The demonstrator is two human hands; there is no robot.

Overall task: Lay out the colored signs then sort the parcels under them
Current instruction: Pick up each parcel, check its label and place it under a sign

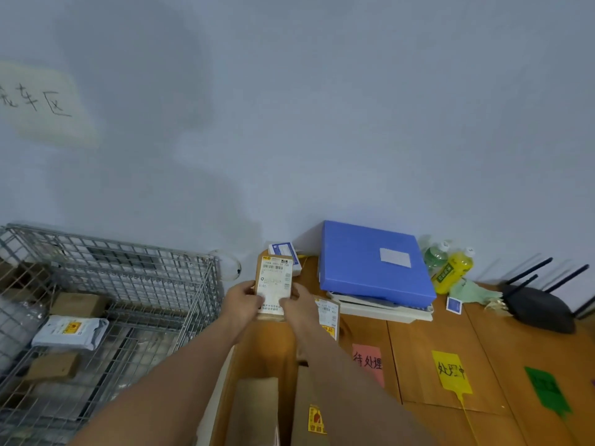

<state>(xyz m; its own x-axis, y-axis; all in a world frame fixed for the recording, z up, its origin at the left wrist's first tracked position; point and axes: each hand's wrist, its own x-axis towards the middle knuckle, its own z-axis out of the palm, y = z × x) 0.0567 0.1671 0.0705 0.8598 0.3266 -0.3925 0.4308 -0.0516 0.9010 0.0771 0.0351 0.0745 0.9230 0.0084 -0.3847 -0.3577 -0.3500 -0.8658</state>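
As parcel stands upright, left hand and right hand fingers pinch lower half.

The parcel I hold matt brown cardboard, white paper label, my desk smooth orange-brown wood, cage bare grey metal wire, blue box matt plastic, pink sign matt paper, bottles glossy clear plastic, router matt black plastic

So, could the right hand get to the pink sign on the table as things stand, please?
Probably yes: the pink sign lies uncovered just beside the right forearm, but the right hand is gripping the small parcel with the left hand.
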